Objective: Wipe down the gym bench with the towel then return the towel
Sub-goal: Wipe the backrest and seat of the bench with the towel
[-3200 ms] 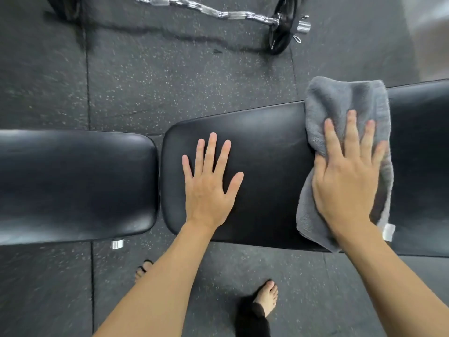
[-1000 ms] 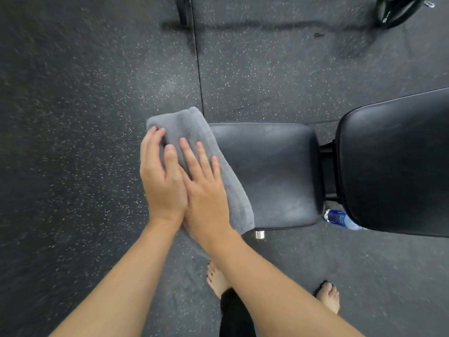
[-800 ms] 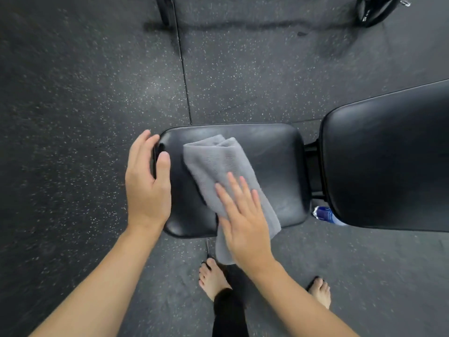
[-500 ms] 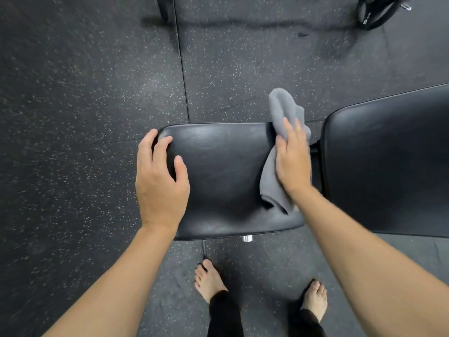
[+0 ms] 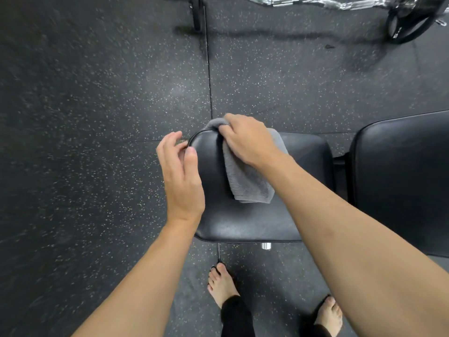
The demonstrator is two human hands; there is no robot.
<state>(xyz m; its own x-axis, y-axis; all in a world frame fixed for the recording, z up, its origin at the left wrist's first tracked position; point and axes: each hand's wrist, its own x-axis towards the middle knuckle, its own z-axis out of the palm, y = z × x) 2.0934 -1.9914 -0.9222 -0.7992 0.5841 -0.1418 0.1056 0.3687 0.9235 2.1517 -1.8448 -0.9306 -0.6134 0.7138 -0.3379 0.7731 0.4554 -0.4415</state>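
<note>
The black padded seat [image 5: 245, 222] of the gym bench lies in the middle of the view, with the longer back pad [image 5: 401, 181] to its right. A grey towel [image 5: 245, 181] is draped over the seat's far left part. My right hand [image 5: 245, 139] presses and grips the towel at the seat's far left corner. My left hand [image 5: 181, 176] hovers at the seat's left edge, fingers loosely curled and apart, holding nothing.
Speckled black rubber flooring [image 5: 97, 117] surrounds the bench. A barbell [image 5: 315, 3] with a black weight plate [image 5: 410, 20] lies on the floor at the top. My bare feet [image 5: 222, 285] stand just in front of the seat.
My right hand has swept the towel from the seat's right end back to its far left corner. My left hand has lifted slightly off the seat's left edge.
</note>
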